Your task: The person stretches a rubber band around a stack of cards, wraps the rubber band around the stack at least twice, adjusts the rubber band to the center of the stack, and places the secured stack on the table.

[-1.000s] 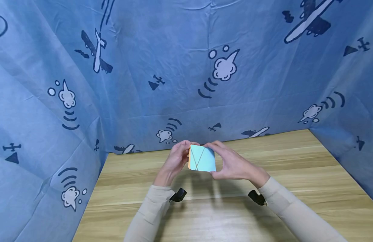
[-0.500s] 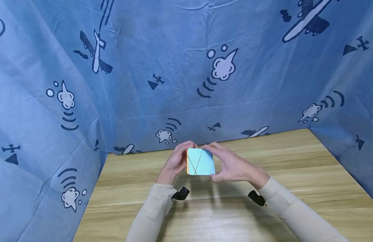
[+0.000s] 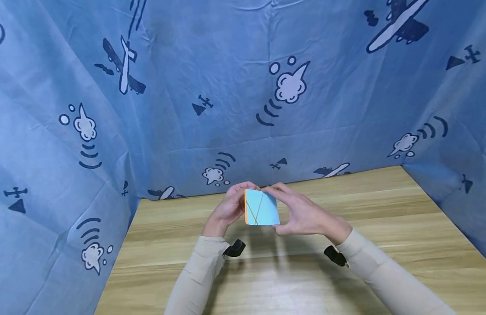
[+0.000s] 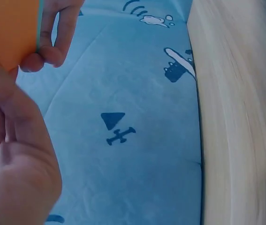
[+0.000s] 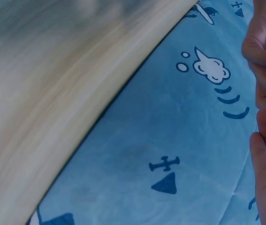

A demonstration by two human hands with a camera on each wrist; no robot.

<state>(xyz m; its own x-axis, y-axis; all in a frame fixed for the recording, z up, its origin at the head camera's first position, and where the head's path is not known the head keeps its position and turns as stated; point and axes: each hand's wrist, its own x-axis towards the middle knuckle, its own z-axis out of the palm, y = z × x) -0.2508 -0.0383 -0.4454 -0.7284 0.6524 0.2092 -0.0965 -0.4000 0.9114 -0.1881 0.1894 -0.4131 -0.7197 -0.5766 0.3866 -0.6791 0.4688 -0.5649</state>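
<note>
A thin square [image 3: 264, 210], light blue in front with thin brownish lines crossing on it, is held up above the table in the head view. Its edge and back are orange, and the orange side [image 4: 11, 28] fills the upper left of the left wrist view. My right hand [image 3: 307, 215] pinches its right part, thumb at the lower corner, fingers along the top. At the left edge my left hand [image 3: 228, 209] holds it with curled fingers, partly hidden behind it. In the right wrist view, both hands sit at the right border and the square is hardly visible.
Below the hands lies a wood-grain table [image 3: 180, 253]. Blue cloth [image 3: 211, 65] printed with planes and clouds hangs close behind and on both sides. A black device [image 3: 235, 248] is strapped at the left wrist, another black device [image 3: 335, 256] at the right.
Both hands keep hold of the square. It dipped slightly and shifted a little left, then came up a little, with its orange edge still at the left.
</note>
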